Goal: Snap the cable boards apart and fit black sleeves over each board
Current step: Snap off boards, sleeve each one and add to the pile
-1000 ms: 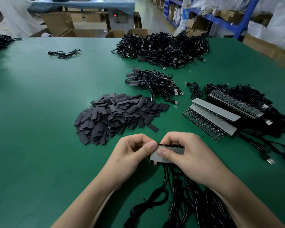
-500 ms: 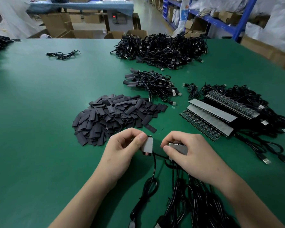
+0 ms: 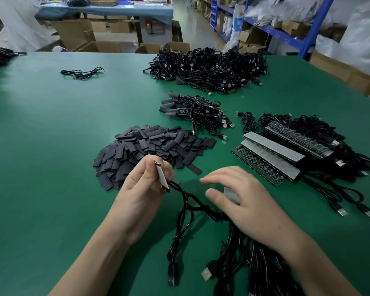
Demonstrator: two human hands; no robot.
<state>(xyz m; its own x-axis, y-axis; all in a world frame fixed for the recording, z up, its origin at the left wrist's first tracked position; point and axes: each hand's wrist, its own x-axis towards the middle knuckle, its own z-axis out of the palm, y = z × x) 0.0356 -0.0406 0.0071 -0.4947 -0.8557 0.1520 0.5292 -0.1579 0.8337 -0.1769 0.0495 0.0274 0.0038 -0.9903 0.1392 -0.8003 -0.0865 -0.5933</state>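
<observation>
Cable board (image 3: pixel 162 175), thin grey rectangle, pinched by left hand (image 3: pixel 140 190)

Even overhead light, soft shadows; edges bow (wide lens); right hand (image 3: pixel 250 204) blurred.

sleeves (image 3: pixel 150 150) left of board strips (image 3: pixel 271 154)

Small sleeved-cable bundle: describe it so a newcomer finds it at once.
On the green table, look just beyond the heap of loose black sleeves, short of the big far cable pile. The small cable bundle lies there, its black-sleeved ends fanned to the left; the cables to its right still hang off unbroken board strips.
</observation>
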